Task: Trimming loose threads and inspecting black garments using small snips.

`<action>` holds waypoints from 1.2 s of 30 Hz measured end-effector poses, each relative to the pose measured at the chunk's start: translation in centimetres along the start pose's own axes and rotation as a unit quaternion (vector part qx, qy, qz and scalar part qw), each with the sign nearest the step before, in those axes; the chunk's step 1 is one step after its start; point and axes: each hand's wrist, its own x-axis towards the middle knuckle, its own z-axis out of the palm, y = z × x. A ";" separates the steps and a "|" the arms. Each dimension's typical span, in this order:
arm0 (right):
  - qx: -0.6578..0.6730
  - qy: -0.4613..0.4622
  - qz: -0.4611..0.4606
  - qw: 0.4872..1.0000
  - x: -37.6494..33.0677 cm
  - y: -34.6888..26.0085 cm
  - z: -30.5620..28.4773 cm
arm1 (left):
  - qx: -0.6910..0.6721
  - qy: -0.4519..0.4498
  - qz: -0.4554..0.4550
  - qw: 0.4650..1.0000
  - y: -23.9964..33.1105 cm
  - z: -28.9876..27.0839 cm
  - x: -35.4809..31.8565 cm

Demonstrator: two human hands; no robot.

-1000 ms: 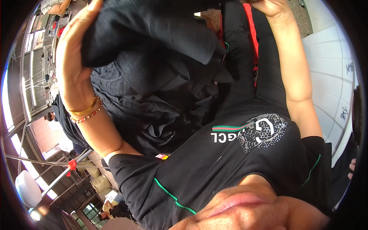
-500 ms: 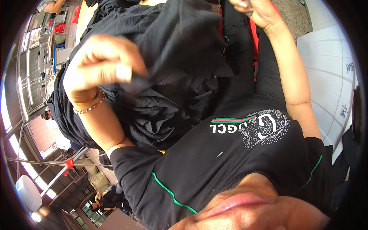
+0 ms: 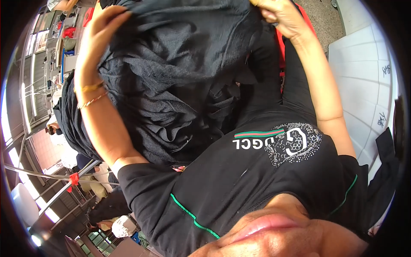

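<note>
A large piece of black cloth (image 3: 184, 38) stretches between my two hands and falls in folds over the lap in front of me. At the far left, my left hand (image 3: 107, 21) is slightly blurred, with its fingertips closed at the cloth's edge. My right hand (image 3: 284, 17), at the far right, is closed with thumb and fingers on the cloth's other corner. A small dark bit shows beneath the right fingers, too little to name. The cloth's far edge runs out of the picture.
More bunched black fabric (image 3: 158, 132) lies below the stretched cloth, close to my body. On the right stands a white panelled surface (image 3: 355, 81) with handwriting. Something red (image 3: 305, 19) shows beside my right arm. Metal rods with a red tie (image 3: 74, 179) are at the left.
My left hand has moved from over the fabric to the far left edge of the cloth. The cloth is now spread wider between my hands. My right hand has shifted slightly.
</note>
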 end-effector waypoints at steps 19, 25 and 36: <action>-0.194 -0.352 -0.008 0.916 -5.8 -0.9 8.7 | 0.116 -0.015 -0.119 0.986 10.1 -0.6 -13.1; -0.263 -0.154 -0.107 0.947 -5.9 1.2 9.1 | 0.222 -0.021 0.047 0.974 10.1 6.4 -7.7; -0.363 -0.065 -0.416 0.831 -4.7 -0.4 12.1 | -0.177 0.017 -0.202 0.963 6.3 6.0 -8.1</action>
